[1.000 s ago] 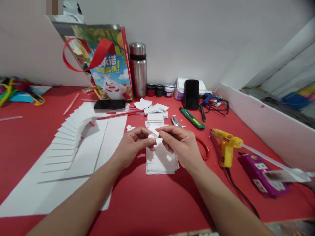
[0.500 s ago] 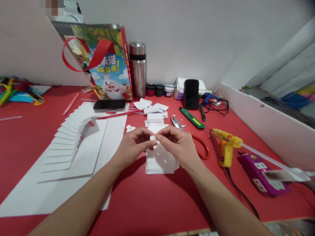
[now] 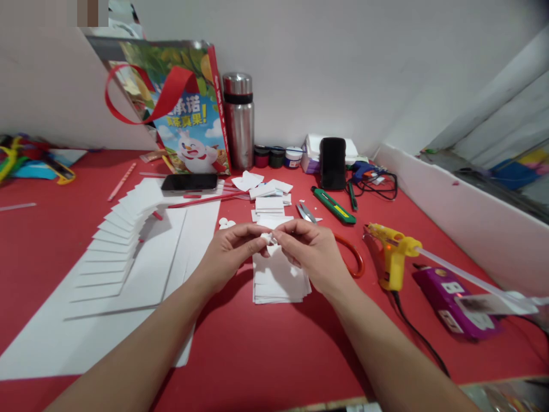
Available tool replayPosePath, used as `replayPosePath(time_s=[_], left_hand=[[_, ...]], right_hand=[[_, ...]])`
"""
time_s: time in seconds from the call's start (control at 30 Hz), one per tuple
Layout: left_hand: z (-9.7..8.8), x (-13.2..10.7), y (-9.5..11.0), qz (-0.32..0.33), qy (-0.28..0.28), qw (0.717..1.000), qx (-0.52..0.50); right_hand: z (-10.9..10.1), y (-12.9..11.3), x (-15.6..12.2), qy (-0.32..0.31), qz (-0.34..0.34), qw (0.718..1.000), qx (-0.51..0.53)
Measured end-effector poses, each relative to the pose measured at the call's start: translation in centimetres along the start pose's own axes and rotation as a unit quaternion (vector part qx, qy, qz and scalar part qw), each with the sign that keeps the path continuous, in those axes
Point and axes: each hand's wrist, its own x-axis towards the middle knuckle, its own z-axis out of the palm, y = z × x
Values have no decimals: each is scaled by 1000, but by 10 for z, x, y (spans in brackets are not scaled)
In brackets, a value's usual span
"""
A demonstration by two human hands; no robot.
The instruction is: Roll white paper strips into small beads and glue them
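Note:
A small white piece [image 3: 268,238], crumpled or peeling at its edge, is pinched between the fingertips of my left hand [image 3: 227,252]. My right hand [image 3: 315,252] meets it from the other side, thumb and index finger pressed together at its right edge. Whether it is paper or foam cannot be made out. Beneath both hands lies a stack of white cards [image 3: 281,283] on the red table. Several small white discs [image 3: 226,223] sit just beyond my left hand. Scissors with orange handles [image 3: 355,260] are partly hidden behind my right hand.
A fanned stair of white cards [image 3: 107,257] stands on white sheets at left. To the right are a yellow hot glue gun [image 3: 392,252], a purple box [image 3: 454,306] and a green cutter [image 3: 333,206]. A steel bottle [image 3: 240,126] and a bag [image 3: 189,114] stand behind.
My fingers have shifted slightly around the small white piece, which now looks more ragged, with a bit sticking out toward my right fingertips. The view has moved a little; the table items have stayed put.

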Motion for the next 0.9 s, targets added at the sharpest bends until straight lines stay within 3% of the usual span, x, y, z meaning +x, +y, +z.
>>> replayPosePath(time_s=[0.17,0.27,0.4,0.53,0.9], left_hand=[[1,-2,5,72,38,991,110],[2,-4,4,96,39,984,147],[3,-6,2,129,37,973,189],[4,-6,3,178,15,952,250],[10,-9,3,90,51,985,138]], right_hand=[[0,2,1,15,3,999,52],[0,2,3,20,42,992,114],[0,2,4,-30,125,980,153],[2,5,3,-61,149,976,149],[7,11,5,-51,89,989,103]])
